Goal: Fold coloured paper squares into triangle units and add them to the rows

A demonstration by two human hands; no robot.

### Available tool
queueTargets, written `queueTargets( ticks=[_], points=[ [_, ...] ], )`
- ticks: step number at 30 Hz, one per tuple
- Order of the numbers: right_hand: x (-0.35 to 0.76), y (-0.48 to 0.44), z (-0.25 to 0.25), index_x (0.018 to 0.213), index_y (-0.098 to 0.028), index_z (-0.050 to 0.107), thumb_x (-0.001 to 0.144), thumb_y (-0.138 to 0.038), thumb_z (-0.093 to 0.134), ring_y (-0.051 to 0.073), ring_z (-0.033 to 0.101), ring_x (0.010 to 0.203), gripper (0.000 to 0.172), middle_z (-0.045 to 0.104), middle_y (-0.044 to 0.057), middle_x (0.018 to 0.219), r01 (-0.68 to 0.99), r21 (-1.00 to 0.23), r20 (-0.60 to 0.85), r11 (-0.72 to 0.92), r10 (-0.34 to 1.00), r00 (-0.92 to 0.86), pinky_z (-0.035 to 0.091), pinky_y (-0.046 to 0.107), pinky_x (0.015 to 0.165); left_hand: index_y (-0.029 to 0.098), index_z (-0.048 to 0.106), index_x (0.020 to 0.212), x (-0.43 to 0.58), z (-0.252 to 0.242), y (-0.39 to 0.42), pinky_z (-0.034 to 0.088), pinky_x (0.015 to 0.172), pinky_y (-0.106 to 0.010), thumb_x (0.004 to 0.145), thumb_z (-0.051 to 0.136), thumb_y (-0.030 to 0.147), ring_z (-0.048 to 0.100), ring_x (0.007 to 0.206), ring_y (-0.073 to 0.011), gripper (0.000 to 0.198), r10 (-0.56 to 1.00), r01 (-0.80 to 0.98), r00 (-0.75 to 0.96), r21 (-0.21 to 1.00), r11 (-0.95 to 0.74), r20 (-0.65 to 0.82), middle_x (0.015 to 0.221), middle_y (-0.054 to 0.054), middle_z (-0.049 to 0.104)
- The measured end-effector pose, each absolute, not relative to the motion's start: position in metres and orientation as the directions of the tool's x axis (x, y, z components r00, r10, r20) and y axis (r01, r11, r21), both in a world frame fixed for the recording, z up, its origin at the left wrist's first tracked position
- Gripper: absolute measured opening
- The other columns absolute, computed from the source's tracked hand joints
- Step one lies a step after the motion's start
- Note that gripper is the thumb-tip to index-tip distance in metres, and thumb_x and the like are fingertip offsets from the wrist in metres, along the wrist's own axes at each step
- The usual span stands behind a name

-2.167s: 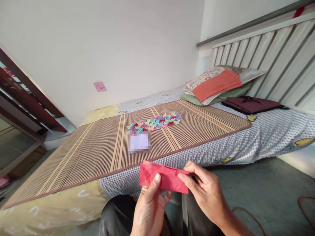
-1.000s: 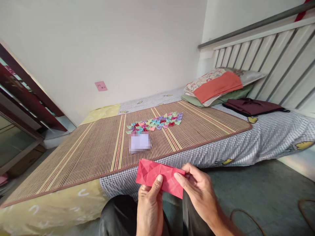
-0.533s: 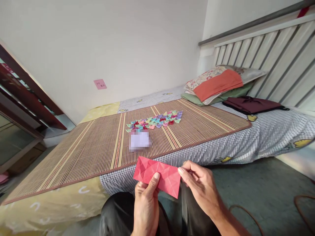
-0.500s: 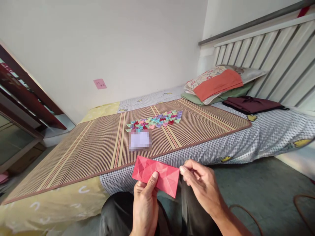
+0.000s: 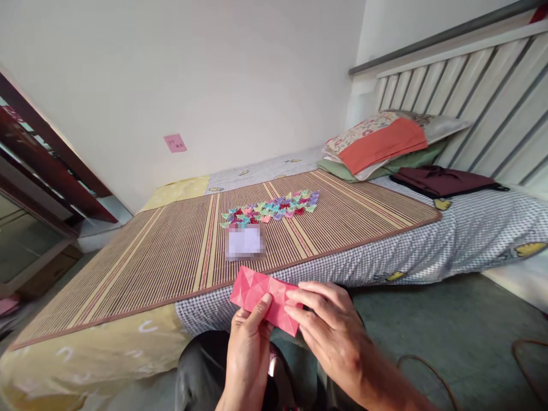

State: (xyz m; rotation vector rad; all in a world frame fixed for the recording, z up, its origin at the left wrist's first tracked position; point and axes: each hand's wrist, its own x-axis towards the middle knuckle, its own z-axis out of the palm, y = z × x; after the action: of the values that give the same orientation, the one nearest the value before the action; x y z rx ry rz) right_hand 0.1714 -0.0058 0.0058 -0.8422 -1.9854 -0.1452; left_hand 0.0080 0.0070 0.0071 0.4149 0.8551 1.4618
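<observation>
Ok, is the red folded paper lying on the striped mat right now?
No, the red folded paper is held clear of the striped mat, between the left hand and right hand.

The red rectangular piece of folded paper (image 5: 256, 290) is a long strip, crossed by many straight and diagonal creases that break its face into small triangles. It is held in the air, its face toward the camera, tilted so the left end sits higher than the right. The left hand (image 5: 246, 357) pinches its lower edge, thumb on the front; the right hand (image 5: 331, 337) lays its fingers over the right end
</observation>
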Motion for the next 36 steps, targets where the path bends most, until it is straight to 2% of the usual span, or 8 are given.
queueTargets(
  ticks=[5,8,11,15,20,23,31,36],
  points=[
    [0.164,-0.002,0.008,0.104,-0.018,0.066,0.106,-0.009,0.054,0.023,0.067,0.095,0.015,0.076,0.004,0.096,0.567,-0.276,0.796,0.776,0.515,-0.317,0.047,0.04,0.088,0.011,0.079,0.069,0.008,0.008,0.001,0.061,0.069,-0.023,0.07,0.096,0.022,0.068,0.063,-0.0123,0.02,0.983,-0.623,-0.082,0.779,0.077,-0.162,0.069,-0.005,0.077],
    [0.163,0.001,0.008,0.098,-0.02,0.063,0.107,-0.011,0.053,0.021,0.065,0.083,0.016,0.071,0.004,0.087,0.566,-0.346,0.789,0.748,0.558,-0.256,0.048,0.037,0.078,0.011,0.08,0.069,0.009,0.008,-0.002,0.062,0.067,-0.025,0.067,0.097,0.023,0.069,0.064,-0.0142,0.02,0.982,-0.632,-0.067,0.769,0.094,-0.175,0.071,-0.006,0.078],
    [0.162,0.002,0.006,0.095,-0.021,0.063,0.106,-0.011,0.051,0.021,0.064,0.083,0.019,0.066,0.005,0.091,0.568,-0.429,0.757,0.702,0.623,-0.198,0.051,0.035,0.077,0.012,0.082,0.072,0.01,0.006,-0.005,0.064,0.07,-0.03,0.066,0.098,0.024,0.072,0.071,-0.0182,0.021,0.978,-0.646,-0.046,0.753,0.126,-0.204,0.077,-0.009,0.081],
    [0.162,0.002,0.005,0.089,-0.022,0.062,0.103,-0.015,0.057,0.025,0.065,0.1,0.016,0.064,0.01,0.106,0.531,-0.537,0.731,0.655,0.676,-0.095,0.054,0.037,0.086,0.011,0.085,0.082,0.01,0.004,-0.008,0.066,0.074,-0.033,0.069,0.096,0.026,0.075,0.079,-0.0222,0.023,0.978,-0.614,0.004,0.771,0.169,-0.21,0.087,-0.012,0.083],
    [0.163,-0.001,0.007,0.084,-0.023,0.054,0.103,-0.019,0.055,0.019,0.061,0.077,0.02,0.061,0.002,0.082,0.375,-0.727,0.588,0.574,0.804,-0.09,0.051,0.03,0.071,0.012,0.084,0.076,0.008,0.004,-0.012,0.066,0.071,-0.031,0.064,0.099,0.025,0.074,0.076,-0.0206,0.023,0.974,-0.622,0.0,0.763,0.178,-0.227,0.085,-0.01,0.082],
    [0.161,-0.002,0.008,0.083,-0.023,0.055,0.103,-0.021,0.057,0.017,0.06,0.072,0.02,0.061,0.0,0.078,0.307,-0.797,0.528,0.52,0.847,-0.067,0.049,0.027,0.069,0.013,0.084,0.076,0.009,0.005,-0.013,0.067,0.069,-0.03,0.061,0.1,0.025,0.073,0.075,-0.019,0.026,0.969,-0.639,-0.022,0.749,0.177,-0.247,0.084,-0.01,0.082],
    [0.158,0.002,0.012,0.076,-0.022,0.056,0.098,-0.021,0.062,0.016,0.063,0.07,0.023,0.063,0.0,0.076,0.2,-0.833,0.529,0.516,0.848,0.014,0.05,0.025,0.067,0.012,0.082,0.069,0.014,0.008,-0.013,0.066,0.069,-0.027,0.055,0.103,0.024,0.074,0.075,-0.0193,0.027,0.962,-0.686,-0.074,0.714,0.143,-0.264,0.077,-0.007,0.08],
    [0.157,0.001,0.011,0.075,-0.022,0.057,0.097,-0.019,0.064,0.016,0.064,0.071,0.023,0.065,0.0,0.076,0.21,-0.823,0.548,0.528,0.835,0.047,0.053,0.025,0.069,0.012,0.084,0.083,0.018,0.007,-0.013,0.064,0.074,-0.028,0.068,0.097,0.029,0.074,0.08,-0.0204,0.026,0.982,-0.612,-0.034,0.781,0.128,-0.187,0.088,-0.01,0.082]
  ],
)
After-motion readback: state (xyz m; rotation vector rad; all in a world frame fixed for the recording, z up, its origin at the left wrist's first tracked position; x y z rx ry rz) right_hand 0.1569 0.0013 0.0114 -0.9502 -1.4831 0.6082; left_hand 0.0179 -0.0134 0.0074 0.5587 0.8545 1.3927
